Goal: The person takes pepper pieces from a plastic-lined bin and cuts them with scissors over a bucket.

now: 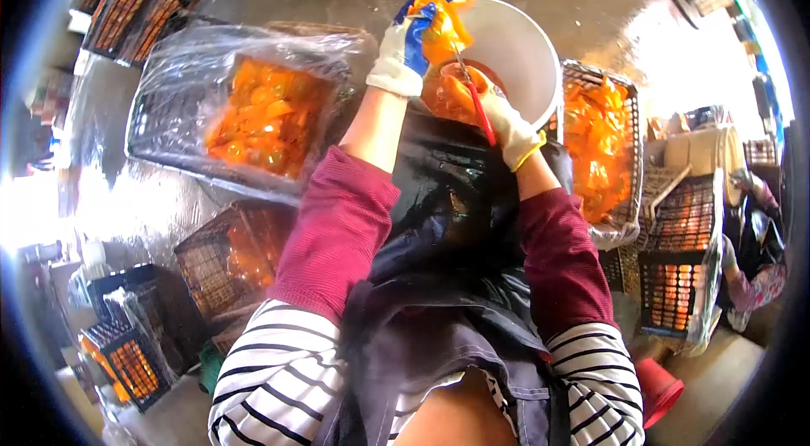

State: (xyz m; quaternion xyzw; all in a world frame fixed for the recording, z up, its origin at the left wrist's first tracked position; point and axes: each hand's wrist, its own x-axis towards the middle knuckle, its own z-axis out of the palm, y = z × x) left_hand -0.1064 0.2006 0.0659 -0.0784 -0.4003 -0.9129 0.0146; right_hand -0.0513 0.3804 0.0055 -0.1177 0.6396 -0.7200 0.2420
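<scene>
My left hand (409,43), in a white and blue glove, is closed on an orange piece (445,37) above the left rim of a white bucket (533,45). My right hand (498,113), in a white and orange glove, grips a red-handled tool (481,113). The tool's metal end points up at the underside of the orange piece. Reddish contents, partly hidden by my right hand, show low in the bucket. A plastic-lined crate of orange pieces (270,113) stands to the left, and another crate of orange pieces (597,151) is at the right.
A dark crate (211,269) is at the lower left, and stacked crates (135,11) stand at the upper left. On the right, a black crate (675,294) stands near another person (755,252). A red container (658,391) lies at the lower right.
</scene>
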